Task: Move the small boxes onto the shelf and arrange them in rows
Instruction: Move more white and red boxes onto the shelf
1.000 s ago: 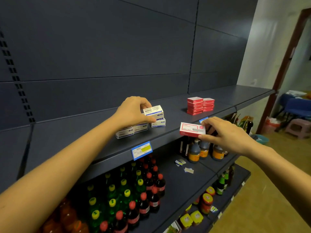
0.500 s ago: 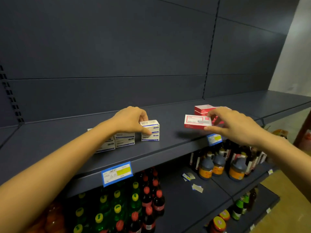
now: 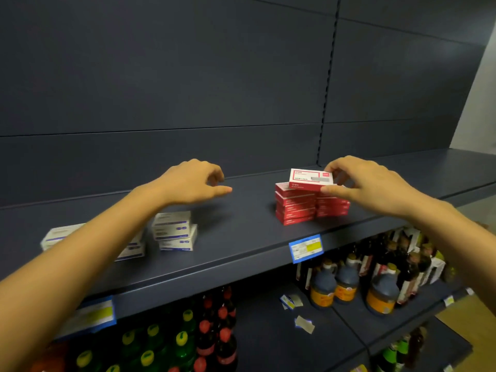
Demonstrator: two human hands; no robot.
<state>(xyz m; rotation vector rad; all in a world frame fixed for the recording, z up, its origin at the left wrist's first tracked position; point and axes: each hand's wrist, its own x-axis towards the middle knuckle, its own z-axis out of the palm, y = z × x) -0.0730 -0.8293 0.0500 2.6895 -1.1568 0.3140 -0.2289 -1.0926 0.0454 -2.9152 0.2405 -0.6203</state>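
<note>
Nearest, at six o'clock in the view, capped bottles (image 3: 214,331) stand on the lower level. A blue price label (image 3: 306,248) hangs on the front lip of the shelf (image 3: 241,245) above them. On that shelf, towards eight o'clock, the white boxes (image 3: 174,232) sit in low stacks, partly behind the left forearm. Beyond them the left hand (image 3: 193,181) hovers clear of the shelf, holding nothing, fingers loosely curled and thumb pointing to three o'clock. At three o'clock of it stands the red stack (image 3: 295,208), two columns side by side. The right hand (image 3: 367,183) pinches the red box (image 3: 308,177) by its right end, thumb on the near edge and fingers on the far one, right over the left column. Whether the box already rests there I cannot tell. Farthest is the dark back panel (image 3: 188,76).

The box looks like light, stiff card with flat faces. It should stack squarely, yet it may slide easily on its smooth neighbours, so a nudge could skew the column. Holding it across the short end, as now, leaves the base free to land. Squaring up is probably best done with fingertips on the long sides.

A second ago the left hand gripped the top white box; now it has let go and lifted. The red box then hung in front of the shelf lip, well apart from the red stack; now it is over it
</note>
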